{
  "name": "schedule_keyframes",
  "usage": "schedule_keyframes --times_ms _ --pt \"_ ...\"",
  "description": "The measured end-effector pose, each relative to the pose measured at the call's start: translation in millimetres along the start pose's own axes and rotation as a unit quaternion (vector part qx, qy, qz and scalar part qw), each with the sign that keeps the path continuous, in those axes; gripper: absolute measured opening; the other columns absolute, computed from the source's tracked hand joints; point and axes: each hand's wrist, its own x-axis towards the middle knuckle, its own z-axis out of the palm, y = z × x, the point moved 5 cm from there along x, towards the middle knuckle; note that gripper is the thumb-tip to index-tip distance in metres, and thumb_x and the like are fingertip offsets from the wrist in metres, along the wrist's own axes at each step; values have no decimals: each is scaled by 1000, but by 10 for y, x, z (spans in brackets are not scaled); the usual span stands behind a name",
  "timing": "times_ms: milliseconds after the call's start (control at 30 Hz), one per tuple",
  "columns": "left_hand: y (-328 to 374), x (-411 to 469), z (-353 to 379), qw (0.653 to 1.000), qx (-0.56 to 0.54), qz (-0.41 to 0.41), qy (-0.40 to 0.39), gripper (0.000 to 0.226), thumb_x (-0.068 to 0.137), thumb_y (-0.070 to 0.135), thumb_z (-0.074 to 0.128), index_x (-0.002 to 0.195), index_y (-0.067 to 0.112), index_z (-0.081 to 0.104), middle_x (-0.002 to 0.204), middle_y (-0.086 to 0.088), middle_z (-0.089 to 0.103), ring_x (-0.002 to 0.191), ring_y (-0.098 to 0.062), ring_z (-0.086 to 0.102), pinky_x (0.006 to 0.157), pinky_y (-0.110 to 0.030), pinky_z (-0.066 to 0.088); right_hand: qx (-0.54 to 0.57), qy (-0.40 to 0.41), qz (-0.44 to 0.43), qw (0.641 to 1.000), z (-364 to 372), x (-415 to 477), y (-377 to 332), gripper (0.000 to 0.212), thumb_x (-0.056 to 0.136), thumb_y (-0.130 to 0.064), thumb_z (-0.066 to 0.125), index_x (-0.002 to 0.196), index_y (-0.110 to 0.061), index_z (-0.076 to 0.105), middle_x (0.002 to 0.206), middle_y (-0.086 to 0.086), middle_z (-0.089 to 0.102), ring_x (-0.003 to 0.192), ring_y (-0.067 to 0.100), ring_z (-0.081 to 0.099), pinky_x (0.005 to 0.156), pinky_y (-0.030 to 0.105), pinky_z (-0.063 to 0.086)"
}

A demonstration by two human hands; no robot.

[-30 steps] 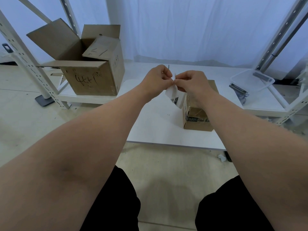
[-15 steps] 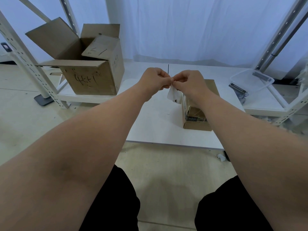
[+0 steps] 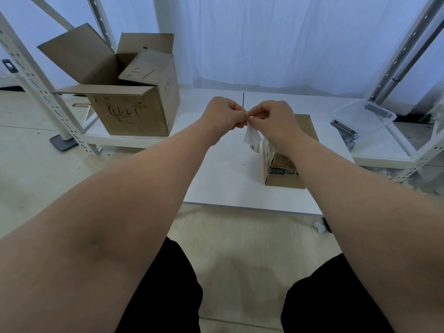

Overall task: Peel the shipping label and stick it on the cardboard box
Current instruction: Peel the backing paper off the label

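A white shipping label [image 3: 252, 138] hangs in the air above the white table [image 3: 228, 183]. My left hand [image 3: 224, 115] and my right hand [image 3: 274, 121] both pinch its top corner, fingertips touching. The label droops below my right hand, with dark print at its lower edge. A small closed cardboard box [image 3: 283, 173] sits on the table just right of the label, largely hidden behind my right forearm. Tape and a printed strip show on its near side.
A large open cardboard box [image 3: 134, 111] with black handwriting stands at the back left on a low white shelf. A clear plastic tub [image 3: 364, 117] sits at the back right. White slotted rack posts [image 3: 36, 85] rise on both sides. White curtain behind.
Both hands have stayed pinched together on the label's top corner. The label hangs narrower and more folded than a second ago. The box has not moved.
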Motion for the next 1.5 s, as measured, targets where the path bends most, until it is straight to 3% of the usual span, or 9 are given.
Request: schedule_keyframes --times_ms 267,400,600,767,1000,1167,1267,1400,1500 --pt "9 1 -13 1000 21 -8 22 7 81 11 64 82 5 68 78 -8 59 70 -16 51 64 -22 42 -12 4 -17 1000 15 -11 -61 23 84 -3 51 94 -9 70 70 -10 55 76 12 53 71 23 43" --pt "49 -7 -7 999 14 11 32 7 81 10 63 80 5 67 76 -5 61 73 -19 50 64 -25 40 66 12 25 997 -8 -16 -24 19 83 -7 58 98 -10 68 86 1 64 83 13 59 77 24 50" --pt "85 -17 12 998 47 44 15 14 83 9 59 70 14 58 65 3 53 52 -6 41 41 -8 32 191 13 72 979 -68 -58 -35 15 83 -2 62 95 3 68 88 13 67 77 17 62 81 31 55" --pt "107 -26 28 996 62 68 17 14 84 9 59 71 13 58 63 4 52 51 -6 41 40 -6 31 192 2 63 979 -101 -89 -43 21 85 -2 62 104 7 66 95 17 66 71 12 63 71 18 56" --pt "110 -26 35 993 86 78 18 9 86 16 60 81 9 58 65 5 51 54 -5 41 43 -6 32 195 7 70 978 -84 -73 -40 19 83 2 62 99 10 67 93 21 66 77 21 64 75 25 57" --pt "142 -33 57 981 153 120 10 4 85 13 58 84 9 61 82 -3 61 76 -14 54 73 -28 48 190 5 75 979 -75 -60 -31 17 83 2 60 94 12 68 82 19 65 71 22 60 79 34 56" --pt "147 -32 80 972 187 139 4 4 85 14 59 84 12 62 86 -2 63 84 -15 56 81 -30 48 191 5 79 979 -79 -58 -9 18 85 0 60 95 12 68 80 19 65 70 22 60 78 33 56" --pt "141 -30 99 981 150 120 5 12 89 20 58 88 9 63 86 -2 64 84 -15 58 72 -23 46 186 17 78 979 -98 -58 6 14 85 -1 60 92 7 69 84 21 67 75 24 63 80 35 57" --pt "94 -14 96 996 53 67 -1 24 91 34 58 92 9 59 97 -9 70 91 -18 65 81 -26 49 172 20 71 982 -101 -59 7 18 84 -3 60 93 9 69 89 25 69 75 23 63 78 35 57"
